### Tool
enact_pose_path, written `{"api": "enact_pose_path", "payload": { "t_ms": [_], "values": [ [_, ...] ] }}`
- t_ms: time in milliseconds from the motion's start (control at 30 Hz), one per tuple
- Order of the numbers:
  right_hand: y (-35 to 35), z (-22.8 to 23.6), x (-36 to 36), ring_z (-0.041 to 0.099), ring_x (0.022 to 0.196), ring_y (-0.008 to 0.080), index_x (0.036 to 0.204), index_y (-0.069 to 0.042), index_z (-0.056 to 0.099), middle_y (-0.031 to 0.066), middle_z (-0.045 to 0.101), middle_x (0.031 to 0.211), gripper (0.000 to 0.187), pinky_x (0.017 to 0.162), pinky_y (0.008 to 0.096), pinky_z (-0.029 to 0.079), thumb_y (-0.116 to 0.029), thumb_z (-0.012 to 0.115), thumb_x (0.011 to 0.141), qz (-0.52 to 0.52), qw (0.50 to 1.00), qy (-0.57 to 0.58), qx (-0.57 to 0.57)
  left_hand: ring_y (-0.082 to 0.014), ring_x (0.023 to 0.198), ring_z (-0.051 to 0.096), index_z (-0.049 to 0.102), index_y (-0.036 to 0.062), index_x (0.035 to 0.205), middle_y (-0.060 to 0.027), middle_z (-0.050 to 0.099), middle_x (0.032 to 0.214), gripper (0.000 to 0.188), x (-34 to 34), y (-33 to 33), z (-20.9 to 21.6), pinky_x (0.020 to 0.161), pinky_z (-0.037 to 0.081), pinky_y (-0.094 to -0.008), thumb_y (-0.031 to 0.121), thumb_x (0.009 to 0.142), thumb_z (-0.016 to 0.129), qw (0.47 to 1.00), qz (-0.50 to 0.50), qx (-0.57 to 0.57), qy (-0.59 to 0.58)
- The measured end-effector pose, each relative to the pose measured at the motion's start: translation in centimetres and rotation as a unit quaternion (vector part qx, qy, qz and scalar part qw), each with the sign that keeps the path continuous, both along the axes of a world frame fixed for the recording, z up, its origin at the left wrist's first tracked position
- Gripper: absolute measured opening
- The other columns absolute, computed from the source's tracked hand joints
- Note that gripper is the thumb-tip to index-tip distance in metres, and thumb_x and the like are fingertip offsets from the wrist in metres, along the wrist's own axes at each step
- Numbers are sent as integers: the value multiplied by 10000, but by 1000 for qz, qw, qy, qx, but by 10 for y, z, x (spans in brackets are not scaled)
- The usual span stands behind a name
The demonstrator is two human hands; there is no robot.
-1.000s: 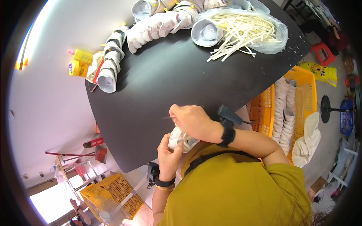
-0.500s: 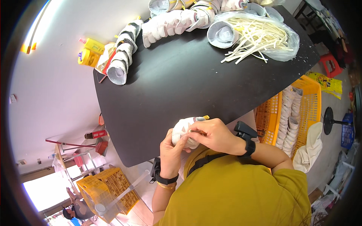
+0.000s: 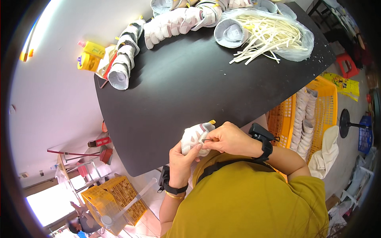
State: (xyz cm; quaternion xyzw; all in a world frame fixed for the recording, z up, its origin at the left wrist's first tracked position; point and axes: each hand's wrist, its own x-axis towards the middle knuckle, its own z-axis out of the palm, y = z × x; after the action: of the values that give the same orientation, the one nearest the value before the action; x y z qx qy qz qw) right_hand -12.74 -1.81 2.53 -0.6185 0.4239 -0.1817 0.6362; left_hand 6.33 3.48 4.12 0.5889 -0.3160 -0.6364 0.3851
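Observation:
A small white and mauve shoe upper (image 3: 193, 134) with a yellow pull tab is held near the table's front edge, close to my body. My left hand (image 3: 181, 160) is closed around its lower left side, thumb on top. My right hand (image 3: 230, 139) pinches a thin tool (image 3: 211, 139) with a brownish handle and a narrow metal-looking tip. That tip rests at the upper's front opening; whether it passes through the material cannot be made out. Both wrists wear black straps with small devices.
On the black table (image 3: 166, 95) lie a bag of cream flat laces (image 3: 274, 31), a nested row of uppers (image 3: 174, 25) and a shorter row (image 3: 125, 59). Yellow bottles (image 3: 89, 59) stand far left. A yellow crate (image 3: 323, 99) holding more uppers is at right. Another person (image 3: 85, 222) appears lower left.
My right hand has drawn slightly away from the upper, showing more of the thin tool. The upper has turned a little, and the whole view has shifted slightly.

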Motion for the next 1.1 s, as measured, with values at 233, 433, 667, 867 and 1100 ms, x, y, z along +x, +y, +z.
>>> {"api": "enact_pose_path", "payload": {
  "t_ms": [233, 433, 667, 867, 1100],
  "values": [
    [3, 0, 3, 525, 451, 187, 834, -1, 703, 105, 586, 547, 202, 502, 321, 428, -193, 668, 889, -5, 992, 25, -127, -27, 643, 542, 671, 8, 1050, 0, 674, 854, 177, -6, 2, -5, 555, 431, -178, 83, 892, 691, 999, 48, 5, 4],
    [18, 18, -3, 640, 747, 359, 952, 4, 549, 170, 644, 833, 131, 675, 398, 488, -117, 578, 912, -100, 990, -87, -56, -22, 637, 525, 661, 3, 1067, 5, 668, 858, 190, -8, 0, -4, 528, 393, -175, 66, 889, 682, 991, 131, -2, -3],
    [25, 27, -8, 617, 563, 286, 917, -44, 575, 82, 617, 668, 68, 479, 392, 471, -110, 590, 926, -27, 943, 53, -326, -72, 804, 622, 633, -29, 1128, -44, 683, 980, 236, -7, 5, 2, 697, 510, -219, 19, 898, 655, 986, 156, -53, 14],
    [21, 13, 3, 603, 522, 341, 843, -35, 552, 150, 594, 582, 156, 473, 419, 460, -157, 570, 939, 0, 956, 82, -282, -97, 916, 629, 617, -45, 1151, -60, 670, 1053, 255, -8, 7, -6, 828, 519, -255, -2, 902, 645, 987, 148, -70, -8],
    [19, 8, 7, 606, 535, 368, 819, -16, 554, 181, 598, 593, 185, 490, 444, 462, -150, 542, 947, 15, 972, 64, -227, -106, 900, 636, 618, -50, 1133, -64, 673, 1031, 238, -6, 11, -11, 809, 529, -263, -10, 900, 642, 984, 156, -77, -24]
  ]
}}
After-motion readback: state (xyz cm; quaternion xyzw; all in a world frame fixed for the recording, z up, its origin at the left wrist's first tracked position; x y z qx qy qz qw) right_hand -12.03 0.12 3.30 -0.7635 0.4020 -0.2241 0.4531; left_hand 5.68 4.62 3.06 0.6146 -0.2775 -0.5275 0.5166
